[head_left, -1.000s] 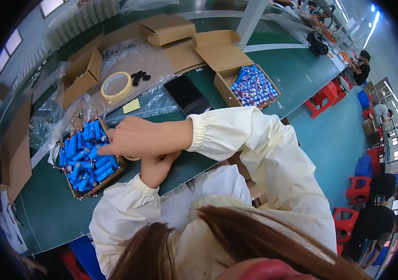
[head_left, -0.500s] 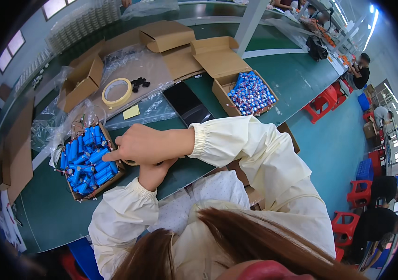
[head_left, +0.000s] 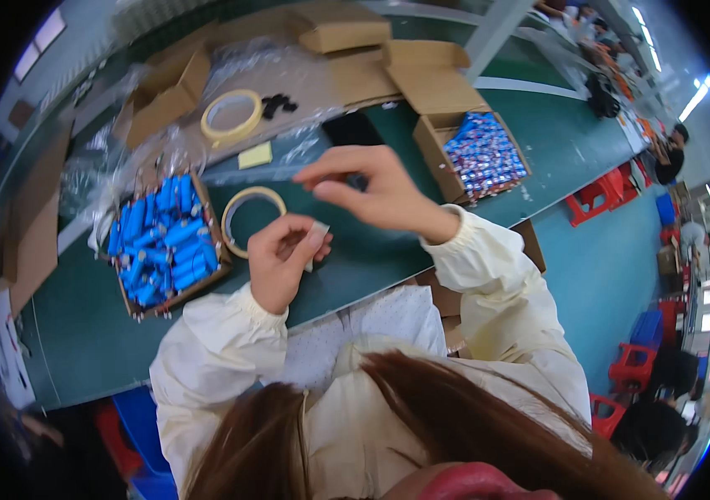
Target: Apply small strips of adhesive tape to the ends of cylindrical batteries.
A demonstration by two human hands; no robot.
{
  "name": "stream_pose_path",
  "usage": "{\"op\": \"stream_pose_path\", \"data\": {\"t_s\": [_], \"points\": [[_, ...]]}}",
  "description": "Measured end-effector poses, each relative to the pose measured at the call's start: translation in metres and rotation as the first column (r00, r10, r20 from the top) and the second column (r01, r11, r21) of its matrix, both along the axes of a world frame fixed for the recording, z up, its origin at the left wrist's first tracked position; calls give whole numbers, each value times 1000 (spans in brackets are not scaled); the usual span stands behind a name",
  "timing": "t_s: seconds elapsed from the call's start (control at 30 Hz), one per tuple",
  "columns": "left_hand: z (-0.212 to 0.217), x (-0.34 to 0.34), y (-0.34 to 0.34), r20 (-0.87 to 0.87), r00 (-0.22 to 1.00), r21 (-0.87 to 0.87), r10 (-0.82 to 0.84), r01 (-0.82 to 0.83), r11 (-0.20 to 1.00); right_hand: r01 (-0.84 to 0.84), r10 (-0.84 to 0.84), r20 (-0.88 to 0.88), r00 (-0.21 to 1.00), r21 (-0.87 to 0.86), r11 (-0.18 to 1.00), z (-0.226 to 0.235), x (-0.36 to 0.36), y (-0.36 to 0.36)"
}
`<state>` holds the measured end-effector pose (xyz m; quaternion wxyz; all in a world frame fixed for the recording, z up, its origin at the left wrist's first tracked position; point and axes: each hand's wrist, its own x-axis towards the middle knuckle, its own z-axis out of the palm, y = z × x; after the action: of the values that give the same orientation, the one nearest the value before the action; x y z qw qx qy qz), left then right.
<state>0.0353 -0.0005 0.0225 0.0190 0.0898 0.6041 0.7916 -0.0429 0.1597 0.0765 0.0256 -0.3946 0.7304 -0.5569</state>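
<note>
My left hand (head_left: 281,260) is closed, thumb against fingers, on a small pale strip (head_left: 319,234) whose kind I cannot make out. Just beyond that hand, a roll of masking tape (head_left: 229,218) lies flat. My right hand (head_left: 378,190) hovers over the table up and to the right, thumb and forefinger apart and nothing visible between them. It partly covers a black phone (head_left: 351,128). To the left, a cardboard box holds a heap of blue-wrapped cylindrical batteries (head_left: 173,227). At the right, an open box holds many more blue pieces (head_left: 486,155) with shiny ends.
A larger tape roll (head_left: 206,125), small black pieces (head_left: 278,105) and a yellow sticky pad (head_left: 255,155) lie farther back. Behind them are an empty carton (head_left: 167,96), clear plastic and cardboard flaps. The table's near edge runs before me. Red stools (head_left: 596,196) stand off to the right.
My right hand has moved away from the battery box, rightward to over the phone. My left hand, earlier largely behind it, now shows with the pale strip. The whole view has shifted slightly.
</note>
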Motion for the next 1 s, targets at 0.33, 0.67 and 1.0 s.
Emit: {"op": "stream_pose_path", "data": {"t_s": [0.33, 0.67, 1.0], "points": [[1, -1, -4, 29, 991, -47, 129, -127, 991, -44, 108, 308, 945, -208, 977, -35, -6, 14], [1, 3, -2, 24, 980, -107, 200, -196, 975, -69, 69, 8, 998, 55, 996, -28, -5, -11], [-4, 1, -2, -26, 969, -211, 244, -244, 947, 57, -49, -499, 865, 3, 998, -39, 0, -10]]}}
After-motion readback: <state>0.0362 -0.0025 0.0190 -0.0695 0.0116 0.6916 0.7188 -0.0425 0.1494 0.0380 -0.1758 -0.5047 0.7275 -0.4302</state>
